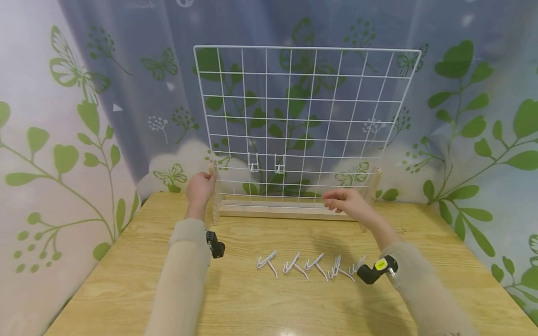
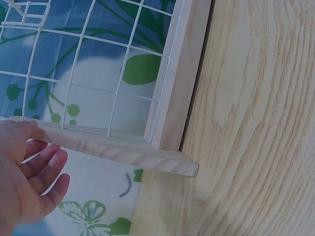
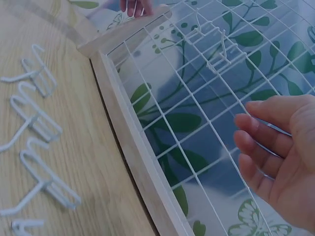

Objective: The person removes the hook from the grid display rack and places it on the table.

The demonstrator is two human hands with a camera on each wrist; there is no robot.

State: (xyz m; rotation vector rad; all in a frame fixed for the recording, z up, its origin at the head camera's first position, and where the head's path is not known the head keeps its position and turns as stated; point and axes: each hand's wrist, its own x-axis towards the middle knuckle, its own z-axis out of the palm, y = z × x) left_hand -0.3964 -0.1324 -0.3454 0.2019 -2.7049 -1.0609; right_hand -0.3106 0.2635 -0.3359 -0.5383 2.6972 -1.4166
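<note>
A white wire grid panel (image 1: 300, 107) stands upright in a wooden stand (image 1: 273, 214). My left hand (image 1: 201, 189) holds the upper part of the stand's left post; in the left wrist view its thumb side meets the wood (image 2: 98, 149) and the other fingers hang loosely bent. Two white wire hooks (image 1: 253, 163) hang side by side on the grid, left of its middle. In front of the grid's lower right is my right hand (image 1: 346, 203), its fingers (image 3: 266, 147) relaxed and bent, with nothing between them.
Several white hooks (image 1: 294, 266) lie in a row on the wooden table (image 1: 244, 308), in front of the stand. The stand's right post (image 1: 371, 184) rises beside my right hand. A leaf-patterned curtain (image 1: 470, 140) hangs behind the table.
</note>
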